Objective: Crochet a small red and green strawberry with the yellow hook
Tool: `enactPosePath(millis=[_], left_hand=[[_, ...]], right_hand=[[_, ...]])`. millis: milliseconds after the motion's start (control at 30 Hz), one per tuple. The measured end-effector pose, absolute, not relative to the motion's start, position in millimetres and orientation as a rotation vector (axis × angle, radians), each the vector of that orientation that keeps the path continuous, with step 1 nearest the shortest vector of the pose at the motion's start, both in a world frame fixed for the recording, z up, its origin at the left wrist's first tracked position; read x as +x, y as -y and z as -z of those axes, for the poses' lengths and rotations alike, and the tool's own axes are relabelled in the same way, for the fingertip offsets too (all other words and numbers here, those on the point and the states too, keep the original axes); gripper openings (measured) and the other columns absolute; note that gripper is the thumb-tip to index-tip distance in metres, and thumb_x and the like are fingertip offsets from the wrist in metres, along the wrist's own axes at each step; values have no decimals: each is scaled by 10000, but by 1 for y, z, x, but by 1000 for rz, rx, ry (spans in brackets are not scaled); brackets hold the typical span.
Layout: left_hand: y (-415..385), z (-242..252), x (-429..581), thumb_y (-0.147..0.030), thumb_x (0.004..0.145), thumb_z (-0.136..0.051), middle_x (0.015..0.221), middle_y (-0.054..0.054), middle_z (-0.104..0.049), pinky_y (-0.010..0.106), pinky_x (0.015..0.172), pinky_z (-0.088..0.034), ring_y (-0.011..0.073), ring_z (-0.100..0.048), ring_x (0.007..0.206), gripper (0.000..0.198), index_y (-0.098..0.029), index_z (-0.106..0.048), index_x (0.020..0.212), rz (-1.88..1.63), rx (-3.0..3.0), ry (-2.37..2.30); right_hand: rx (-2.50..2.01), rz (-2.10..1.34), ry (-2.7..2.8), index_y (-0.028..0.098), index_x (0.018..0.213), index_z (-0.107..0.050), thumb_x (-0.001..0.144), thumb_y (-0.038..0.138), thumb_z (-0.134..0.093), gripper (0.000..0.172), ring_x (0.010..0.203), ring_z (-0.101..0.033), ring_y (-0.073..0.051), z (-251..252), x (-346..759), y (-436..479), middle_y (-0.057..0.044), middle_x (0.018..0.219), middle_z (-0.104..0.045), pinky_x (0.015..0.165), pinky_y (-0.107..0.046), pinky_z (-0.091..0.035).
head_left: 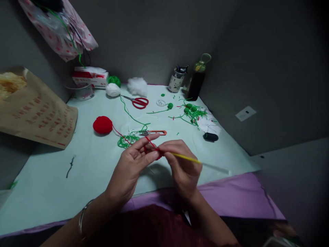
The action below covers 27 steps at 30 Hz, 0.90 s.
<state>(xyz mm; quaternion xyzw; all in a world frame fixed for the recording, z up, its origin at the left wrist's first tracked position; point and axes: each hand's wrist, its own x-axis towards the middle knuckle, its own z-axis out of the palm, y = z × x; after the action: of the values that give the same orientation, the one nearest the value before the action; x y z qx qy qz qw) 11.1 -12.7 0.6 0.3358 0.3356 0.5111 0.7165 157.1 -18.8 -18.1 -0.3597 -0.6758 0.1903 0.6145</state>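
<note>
My left hand (133, 166) pinches the thin red yarn strand (117, 131) between thumb and fingers, above the near part of the pale green table (51, 178). My right hand (181, 166) grips the slim yellow crochet hook (186, 157), with its tip at the red work between both hands. The strand runs back-left to the round red yarn ball (102, 124). Just beyond the hands lie the loose green yarn tangle (127, 140) and the orange-handled thread snips (155, 132). Farther back lie the red-handled scissors (139, 102).

Red-handled scissors (139, 102) lie on the counter (89, 168) near white stuffing (137, 86). A dark bottle (196, 82) and a jar (176, 82) stand behind, and a brown paper bag (36, 115) leans at the left.
</note>
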Motion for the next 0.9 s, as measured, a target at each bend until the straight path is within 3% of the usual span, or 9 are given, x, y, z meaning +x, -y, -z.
enactPosePath(millis=[133,367,467,533,633,733,833,900], left_hand=[[9,1,9,-234,828,-821,842,5,-690,190,817,-494,105,-609,811,399,-243,-769,1223,-1057,611,-686],[4,-2,6,-199,802,-829,819,8,-684,166,763,-506,82,-599,736,260,-196,-829,1063,-1079,548,-736],[6,-1,8,-212,805,-835,834,-4,-683,162,793,-485,88,-590,783,318,-248,-814,1121,-1106,683,-740],[8,0,10,-205,804,-841,877,-10,-684,164,831,-472,93,-584,835,369,-271,-797,1164,-1107,753,-760],[10,2,11,-217,818,-836,907,-10,-693,178,861,-466,101,-589,872,379,-283,-784,1187,-1120,777,-784],[9,3,13,-222,832,-825,857,-10,-699,182,847,-477,103,-604,849,380,-290,-777,1204,-1129,714,-742],[5,4,13,-223,809,-835,883,18,-709,196,835,-517,116,-619,849,336,-236,-806,1144,-1038,567,-650],[3,4,10,-212,792,-841,883,31,-699,192,790,-540,105,-609,791,285,-184,-827,1076,-999,484,-636]], right_hand=[[-858,-125,1719,270,1258,-712,944,71,-624,382,977,-710,-199,22,157,23,-83,1106,-723,779,-356,-622],[-776,-683,1235,254,995,-762,990,190,-588,185,667,-627,-135,16,159,16,-22,860,-704,604,-304,-546],[-778,-749,1275,256,984,-772,976,209,-623,156,778,-678,-156,15,157,13,-29,905,-733,669,-315,-573],[-807,-710,1304,267,1001,-775,969,196,-635,160,846,-698,-167,15,156,13,-26,935,-757,710,-319,-593],[-837,-648,1357,275,1041,-763,984,166,-602,203,784,-693,-149,16,156,15,-21,930,-755,676,-305,-603],[-899,-340,1594,280,1140,-751,964,129,-624,264,881,-711,-177,20,157,19,-56,1021,-745,725,-335,-619],[-909,-18,1734,289,1232,-724,939,97,-644,359,974,-709,-207,23,158,20,-78,1103,-743,782,-370,-621],[-904,-112,1645,284,1187,-735,947,89,-617,331,928,-704,-201,23,160,19,-62,1034,-748,763,-371,-614]])
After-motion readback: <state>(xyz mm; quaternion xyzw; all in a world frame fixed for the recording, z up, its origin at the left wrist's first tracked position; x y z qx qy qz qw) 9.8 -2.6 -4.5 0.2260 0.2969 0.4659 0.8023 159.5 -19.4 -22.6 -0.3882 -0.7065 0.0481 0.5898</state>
